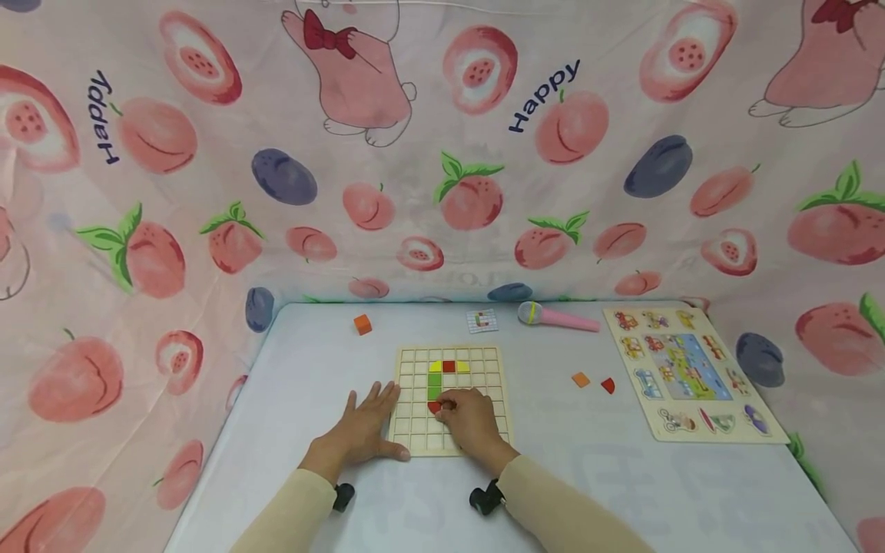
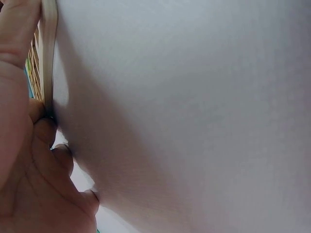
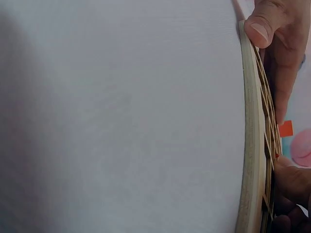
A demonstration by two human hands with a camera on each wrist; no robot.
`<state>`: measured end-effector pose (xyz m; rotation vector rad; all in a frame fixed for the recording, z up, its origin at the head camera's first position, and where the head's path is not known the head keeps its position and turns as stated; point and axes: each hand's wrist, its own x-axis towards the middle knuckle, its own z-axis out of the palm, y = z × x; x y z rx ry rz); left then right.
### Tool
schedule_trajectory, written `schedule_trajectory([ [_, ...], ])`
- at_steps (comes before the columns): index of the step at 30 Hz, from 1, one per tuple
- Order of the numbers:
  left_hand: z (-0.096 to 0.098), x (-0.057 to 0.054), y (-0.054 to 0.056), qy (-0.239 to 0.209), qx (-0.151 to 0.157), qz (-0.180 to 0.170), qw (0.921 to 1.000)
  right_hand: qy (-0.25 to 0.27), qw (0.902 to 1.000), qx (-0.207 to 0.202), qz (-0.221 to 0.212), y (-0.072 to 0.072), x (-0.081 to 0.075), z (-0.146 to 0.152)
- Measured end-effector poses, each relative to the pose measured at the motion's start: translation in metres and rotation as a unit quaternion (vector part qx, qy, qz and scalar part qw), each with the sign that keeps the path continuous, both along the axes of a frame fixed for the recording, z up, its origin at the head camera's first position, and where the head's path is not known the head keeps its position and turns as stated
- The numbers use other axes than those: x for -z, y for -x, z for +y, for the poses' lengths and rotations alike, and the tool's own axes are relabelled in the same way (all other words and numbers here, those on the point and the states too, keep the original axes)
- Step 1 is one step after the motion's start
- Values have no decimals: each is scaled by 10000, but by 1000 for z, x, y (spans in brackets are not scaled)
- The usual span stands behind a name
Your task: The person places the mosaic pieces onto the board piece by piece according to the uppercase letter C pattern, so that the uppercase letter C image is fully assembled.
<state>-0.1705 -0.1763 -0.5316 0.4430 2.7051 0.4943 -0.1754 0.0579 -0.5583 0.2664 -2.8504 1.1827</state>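
Observation:
A wooden grid board lies flat on the table. Near its far side, a small red square sits between two yellow pieces, and green pieces run down below the left yellow one. Just under the green is a red piece with a curved edge, pinched at its right by the thumb and forefinger of my right hand. My left hand is spread at the board's left edge, thumb by the near corner. Both wrist views catch the board's side edge, with left-hand fingers beside it.
Beyond the board are an orange block, a small pattern card and a pink toy microphone. An orange diamond piece and a red quarter-round piece lie to the right, before a picture puzzle board.

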Motion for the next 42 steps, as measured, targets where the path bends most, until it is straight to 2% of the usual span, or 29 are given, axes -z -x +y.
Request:
schedule_trajectory([
  [13,2,-3,-2,-48,-23,15,10000,33,9998,178,-110,-2,0,1],
  [19,4,-3,-2,-9,-41,-39,10000,641,9973,306,-210,-3,-5,11],
  [24,4,-4,-2,-41,-86,-65,9999,1233,9906,543,-248,0,-14,37],
  [29,4,-4,-3,-61,-108,-40,9999,1307,9862,980,-252,10,-20,70],
  [34,4,-5,-3,-95,-129,-10,9999,1642,9792,1172,-222,17,-22,100],
  [38,4,-6,-4,-127,-129,-25,9998,1813,9747,1287,-246,18,-22,122],
  [42,4,-5,-4,-129,-132,-44,9998,1758,9723,1513,-304,19,-22,146],
])
